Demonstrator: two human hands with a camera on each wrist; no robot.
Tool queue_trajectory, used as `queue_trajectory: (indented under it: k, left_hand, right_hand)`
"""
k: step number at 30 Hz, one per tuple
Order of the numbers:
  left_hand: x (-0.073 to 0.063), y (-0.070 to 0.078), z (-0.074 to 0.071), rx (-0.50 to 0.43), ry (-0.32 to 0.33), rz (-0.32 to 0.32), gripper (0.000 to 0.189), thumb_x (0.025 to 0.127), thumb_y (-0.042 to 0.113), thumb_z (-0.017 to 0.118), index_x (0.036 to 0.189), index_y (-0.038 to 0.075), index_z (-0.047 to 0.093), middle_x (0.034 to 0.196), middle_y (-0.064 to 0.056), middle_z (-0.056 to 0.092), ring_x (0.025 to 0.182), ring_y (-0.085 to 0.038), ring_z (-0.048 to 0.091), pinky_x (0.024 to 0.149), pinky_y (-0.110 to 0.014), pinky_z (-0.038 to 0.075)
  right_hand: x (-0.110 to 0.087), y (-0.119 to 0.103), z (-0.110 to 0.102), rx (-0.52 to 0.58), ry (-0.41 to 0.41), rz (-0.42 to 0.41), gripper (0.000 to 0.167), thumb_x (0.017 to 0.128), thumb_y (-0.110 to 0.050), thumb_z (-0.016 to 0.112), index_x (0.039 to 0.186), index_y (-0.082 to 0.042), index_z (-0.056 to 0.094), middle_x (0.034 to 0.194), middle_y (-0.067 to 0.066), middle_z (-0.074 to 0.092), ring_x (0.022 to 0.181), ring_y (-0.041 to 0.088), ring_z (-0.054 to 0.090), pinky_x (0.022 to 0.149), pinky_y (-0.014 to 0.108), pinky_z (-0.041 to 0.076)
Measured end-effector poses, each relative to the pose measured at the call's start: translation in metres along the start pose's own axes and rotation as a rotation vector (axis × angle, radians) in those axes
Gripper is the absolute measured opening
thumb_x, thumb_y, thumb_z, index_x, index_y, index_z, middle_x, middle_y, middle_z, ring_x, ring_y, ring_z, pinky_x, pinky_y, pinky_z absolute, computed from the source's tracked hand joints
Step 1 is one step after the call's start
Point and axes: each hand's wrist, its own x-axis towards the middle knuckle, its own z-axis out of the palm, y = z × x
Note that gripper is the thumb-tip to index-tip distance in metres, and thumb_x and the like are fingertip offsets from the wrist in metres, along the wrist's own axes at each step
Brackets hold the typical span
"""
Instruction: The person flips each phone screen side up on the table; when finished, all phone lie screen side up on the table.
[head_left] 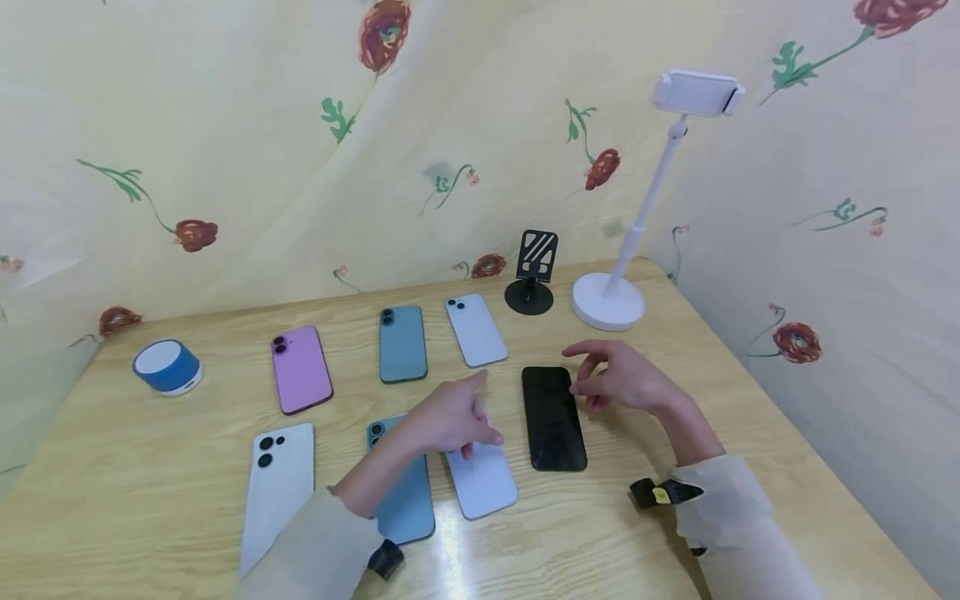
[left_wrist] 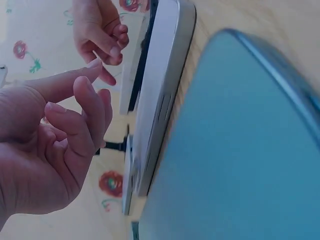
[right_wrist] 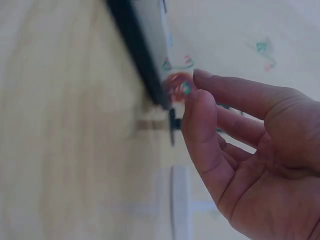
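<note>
My left hand (head_left: 453, 414) hovers over a pale phone (head_left: 486, 485), index finger stretched out and the others loosely bent, holding nothing. The hand hides the pale phone's top end. Under that wrist lies a blue phone (head_left: 408, 507), its back large in the left wrist view. A black phone (head_left: 553, 421) lies with its dark screen up. At its right edge is my right hand (head_left: 618, 377), with thumb and fingers loosely bent and nothing gripped. In the right wrist view the fingertips are close to the dark phone edge (right_wrist: 140, 55); contact is unclear.
Farther back lie a purple phone (head_left: 302, 368), another blue phone (head_left: 402, 350) and a light one (head_left: 477, 331). A white phone (head_left: 279, 487) lies at front left. A blue-and-white cylinder (head_left: 167, 367), a black stand (head_left: 528, 297) and a tall white phone holder (head_left: 609, 302) line the back.
</note>
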Motion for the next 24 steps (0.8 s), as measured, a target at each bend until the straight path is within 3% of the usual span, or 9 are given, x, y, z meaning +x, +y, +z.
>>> queue_trajectory:
  k: [4, 12, 17, 24]
  left_hand:
    - [-0.023, -0.014, -0.01, -0.021, 0.045, -0.023, 0.099, 0.091, 0.016, 0.085, 0.167, 0.0, 0.023, 0.078, -0.002, 0.068, 0.058, -0.019, 0.068, 0.057, -0.028, 0.048]
    - [-0.055, -0.035, -0.006, -0.072, 0.08, -0.044, 0.089, 0.089, 0.011, 0.084, 0.162, -0.005, 0.035, 0.087, 0.001, 0.067, 0.058, -0.016, 0.065, 0.052, -0.031, 0.054]
    - [-0.061, -0.041, 0.0, -0.099, 0.09, -0.038, 0.088, 0.089, 0.009, 0.084, 0.159, -0.012, 0.034, 0.087, 0.001, 0.066, 0.054, -0.015, 0.063, 0.05, -0.031, 0.054]
    - [-0.058, -0.042, 0.004, -0.087, 0.091, -0.05, 0.085, 0.089, 0.009, 0.084, 0.156, -0.015, 0.037, 0.091, 0.0, 0.069, 0.05, -0.013, 0.063, 0.046, -0.03, 0.053]
  right_hand:
    - [0.004, -0.018, 0.005, -0.027, -0.003, -0.031, 0.056, 0.095, -0.004, 0.074, 0.147, 0.003, 0.055, 0.098, 0.013, 0.064, 0.071, 0.021, 0.069, 0.065, 0.035, 0.062]
    - [0.025, -0.047, 0.029, -0.092, -0.122, -0.077, 0.047, 0.097, -0.002, 0.072, 0.142, 0.003, 0.06, 0.092, 0.012, 0.067, 0.07, 0.02, 0.069, 0.067, 0.036, 0.063]
    - [0.038, -0.056, 0.049, -0.142, -0.203, -0.061, 0.045, 0.096, -0.004, 0.073, 0.139, -0.001, 0.064, 0.086, 0.007, 0.068, 0.065, 0.018, 0.068, 0.067, 0.034, 0.062]
    - [0.045, -0.059, 0.071, -0.11, -0.298, -0.028, 0.044, 0.095, -0.003, 0.075, 0.137, -0.001, 0.064, 0.083, 0.007, 0.068, 0.063, 0.017, 0.067, 0.065, 0.033, 0.062]
